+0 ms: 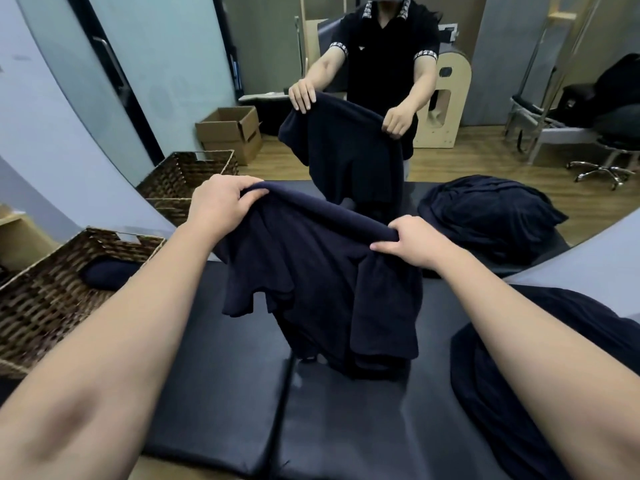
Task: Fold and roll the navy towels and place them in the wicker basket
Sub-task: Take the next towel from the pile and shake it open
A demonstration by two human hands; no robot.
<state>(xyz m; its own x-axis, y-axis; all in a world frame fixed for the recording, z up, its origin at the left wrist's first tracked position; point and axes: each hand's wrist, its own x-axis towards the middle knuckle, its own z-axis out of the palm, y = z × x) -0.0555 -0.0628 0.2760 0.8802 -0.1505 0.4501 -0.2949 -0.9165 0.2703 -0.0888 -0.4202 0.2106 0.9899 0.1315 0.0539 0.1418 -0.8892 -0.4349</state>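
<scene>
A: Where is the navy towel [322, 282]?

B: Held up at the centre over the padded table [214, 393], its upper edge stretched between both hands and its lower folds bunched on the dark surface.

A: And the hands?

B: The left hand [221, 199], at about eleven o'clock from the towel's middle, has its fingers curled over the edge. The right hand [412, 240], at about one o'clock, pinches the same edge.

A: The wicker basket [45, 306]?

B: At nine o'clock, beside the table, with a rolled towel [107, 273] lying inside.

A: Anything else?

B: A towel pile [554, 375] lies at four o'clock on the table. At twelve o'clock a mirror [166, 64] repeats the scene, with a cardboard box [230, 133] reflected in it.
</scene>
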